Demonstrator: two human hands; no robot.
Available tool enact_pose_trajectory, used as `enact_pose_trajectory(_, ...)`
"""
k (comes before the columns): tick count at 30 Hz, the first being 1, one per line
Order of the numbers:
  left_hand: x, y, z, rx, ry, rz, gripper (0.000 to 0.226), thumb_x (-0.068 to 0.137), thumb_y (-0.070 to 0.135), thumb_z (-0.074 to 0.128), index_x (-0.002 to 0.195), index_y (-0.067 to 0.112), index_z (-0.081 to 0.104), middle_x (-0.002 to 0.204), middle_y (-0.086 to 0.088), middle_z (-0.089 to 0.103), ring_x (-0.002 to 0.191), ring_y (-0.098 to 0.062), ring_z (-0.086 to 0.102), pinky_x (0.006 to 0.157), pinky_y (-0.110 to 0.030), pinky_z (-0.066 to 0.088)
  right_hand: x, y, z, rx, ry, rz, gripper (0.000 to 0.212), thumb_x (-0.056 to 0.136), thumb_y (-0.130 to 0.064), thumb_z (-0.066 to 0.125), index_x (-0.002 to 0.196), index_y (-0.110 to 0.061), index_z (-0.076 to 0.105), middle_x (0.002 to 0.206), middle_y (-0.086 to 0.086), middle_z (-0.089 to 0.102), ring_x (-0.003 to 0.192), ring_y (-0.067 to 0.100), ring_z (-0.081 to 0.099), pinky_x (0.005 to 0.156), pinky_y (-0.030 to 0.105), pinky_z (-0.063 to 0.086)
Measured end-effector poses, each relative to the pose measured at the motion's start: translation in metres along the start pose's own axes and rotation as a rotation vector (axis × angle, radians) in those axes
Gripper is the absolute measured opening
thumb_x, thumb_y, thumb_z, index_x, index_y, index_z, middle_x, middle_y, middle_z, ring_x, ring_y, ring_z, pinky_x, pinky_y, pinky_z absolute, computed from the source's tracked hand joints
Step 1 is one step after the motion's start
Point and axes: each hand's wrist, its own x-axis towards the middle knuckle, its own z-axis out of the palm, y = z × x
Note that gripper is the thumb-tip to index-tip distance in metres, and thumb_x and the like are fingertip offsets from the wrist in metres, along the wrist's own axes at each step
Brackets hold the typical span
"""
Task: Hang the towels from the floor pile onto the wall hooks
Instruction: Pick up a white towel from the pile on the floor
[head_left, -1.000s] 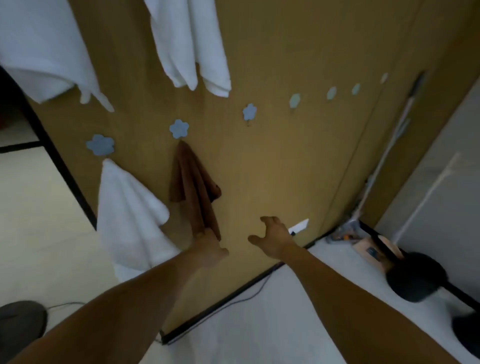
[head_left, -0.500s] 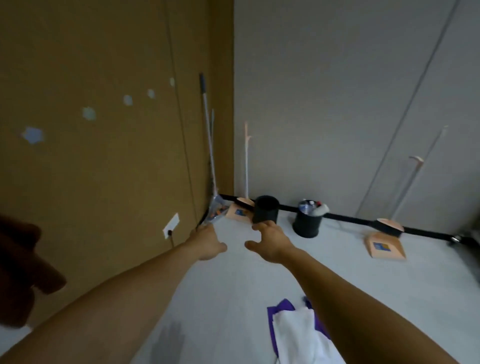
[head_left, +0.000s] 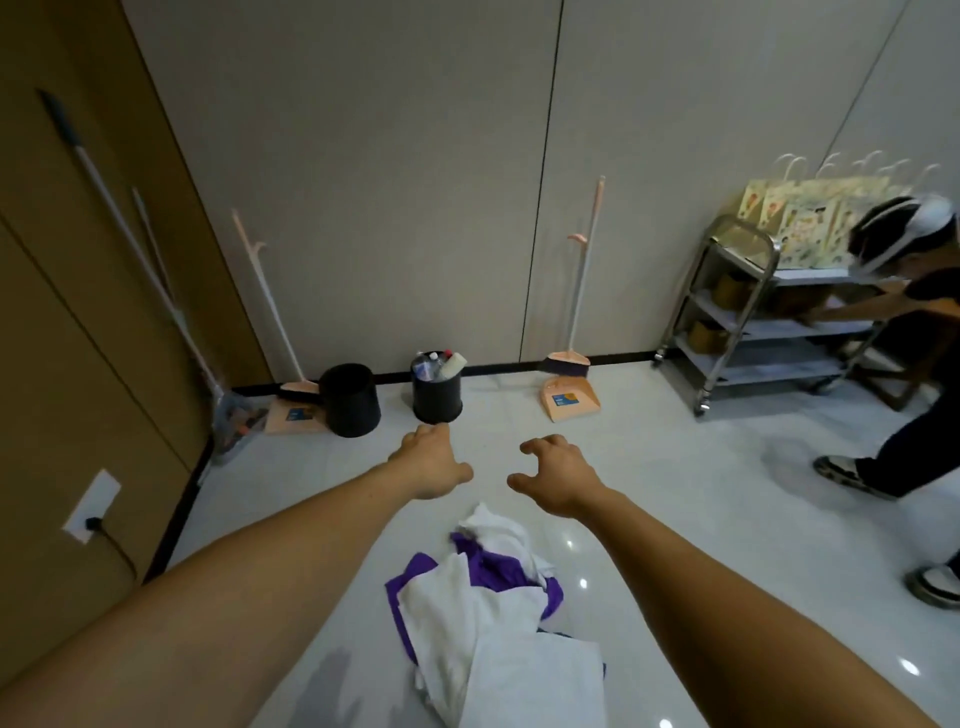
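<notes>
L hand (head_left: 431, 462): empty, fingers loosely curled.
R hand (head_left: 558, 475): empty, fingers spread, half-bent.
Towel pile (head_left: 488, 608): on floor, below both hands, btwn forearms, nearer the body.
Handling: prob light, soft, floppy; pinch the top white fold nearest the hands.

Both arms are bare along their whole visible length, the left forearm (head_left: 291, 561) and right forearm (head_left: 691, 566) alike; the left hand (head_left: 431, 462) and right hand (head_left: 558, 475) are bare too.
</notes>
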Motion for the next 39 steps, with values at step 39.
enact_pose_trajectory(39, 0.235, -0.3, 0.656, -0.01, -0.601, -0.26, 0.062, 0.094, 0.035, 0.053, 0.148, 0.013, 0.03, 0.15, -0.01, 0.034, 0.135, -0.026, 0.037, 0.107, -0.036, 0.033, 0.202, 0.281, 0.709, 0.059, -0.369, 0.527, 0.064, 0.083, -0.057, 0.062, 0.119, -0.009, 0.044, 0.116, 0.007, 0.047, 0.109, 0.027, 0.05, 0.074, 0.036, 0.043)
